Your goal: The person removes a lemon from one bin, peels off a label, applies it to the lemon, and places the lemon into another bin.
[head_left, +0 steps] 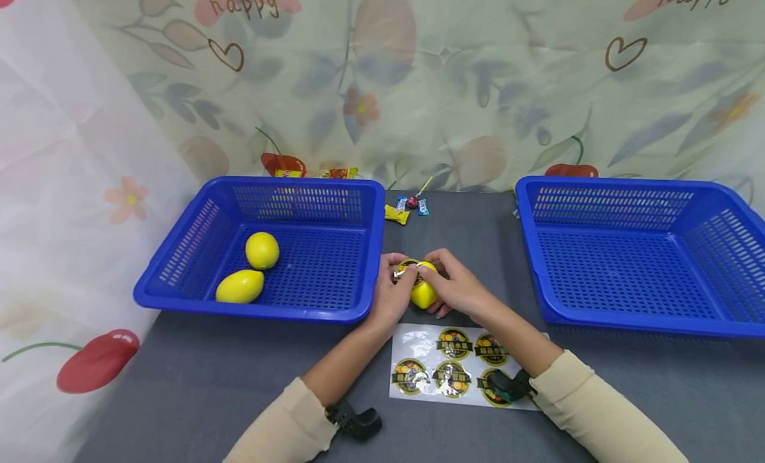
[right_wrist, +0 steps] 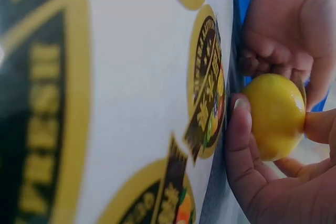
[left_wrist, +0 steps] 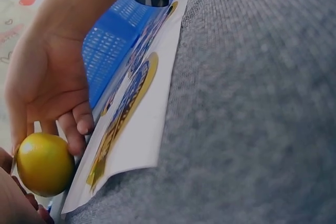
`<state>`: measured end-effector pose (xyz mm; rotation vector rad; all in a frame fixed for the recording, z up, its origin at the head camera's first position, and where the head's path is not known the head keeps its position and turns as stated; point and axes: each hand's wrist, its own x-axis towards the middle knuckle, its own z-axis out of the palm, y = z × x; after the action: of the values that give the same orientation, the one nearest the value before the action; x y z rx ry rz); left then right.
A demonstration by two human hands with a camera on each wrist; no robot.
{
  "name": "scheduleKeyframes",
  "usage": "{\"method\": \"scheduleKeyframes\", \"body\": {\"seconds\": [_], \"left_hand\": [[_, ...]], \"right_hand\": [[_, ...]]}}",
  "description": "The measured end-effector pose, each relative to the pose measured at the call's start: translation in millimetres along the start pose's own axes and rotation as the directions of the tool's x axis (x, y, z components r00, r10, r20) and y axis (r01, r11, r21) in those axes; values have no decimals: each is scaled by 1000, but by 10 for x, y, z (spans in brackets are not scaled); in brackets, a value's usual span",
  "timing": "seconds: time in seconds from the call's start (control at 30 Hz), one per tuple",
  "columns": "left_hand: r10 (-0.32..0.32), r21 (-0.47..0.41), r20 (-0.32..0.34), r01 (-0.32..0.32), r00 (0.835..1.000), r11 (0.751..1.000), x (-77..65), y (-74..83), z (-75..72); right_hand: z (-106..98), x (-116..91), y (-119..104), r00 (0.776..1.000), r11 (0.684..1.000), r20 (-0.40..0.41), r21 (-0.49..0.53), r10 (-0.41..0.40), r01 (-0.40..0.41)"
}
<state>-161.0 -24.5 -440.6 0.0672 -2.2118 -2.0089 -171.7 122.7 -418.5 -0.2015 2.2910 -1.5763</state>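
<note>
Both hands hold one yellow lemon between the two baskets, just beyond the sticker sheet. A round black-and-gold sticker lies against its upper left side. My left hand grips the lemon from the left, its thumb at the sticker. From the right, my right hand holds the fruit with curled fingers, its thumb close to the left one. In the right wrist view the lemon shows between the fingers of both hands. The sticker sheet carries several more round stickers, partly hidden under the right forearm.
At left stands a blue basket holding two lemons, one rounder lemon behind a longer lemon. Another blue basket stands at right. Behind the hands lie a yellow-wrapped candy, a lollipop and small blue-wrapped candies.
</note>
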Motion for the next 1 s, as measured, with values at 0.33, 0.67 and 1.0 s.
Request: {"method": "scheduleKeyframes", "body": {"seconds": [0.33,0.67,1.0], "left_hand": [[45,-13,92,-44,995,999,-8,-22,-33],[37,-13,135,-35,990,999,15,-12,-48],[-33,-109,186,54,982,993,69,-68,-72]], "right_hand": [[-70,-3,51,999,998,4,55,36,-36],[-131,-37,76,997,990,10,124,71,-71],[-203,-66,120,997,979,20,190,76,-78]]}}
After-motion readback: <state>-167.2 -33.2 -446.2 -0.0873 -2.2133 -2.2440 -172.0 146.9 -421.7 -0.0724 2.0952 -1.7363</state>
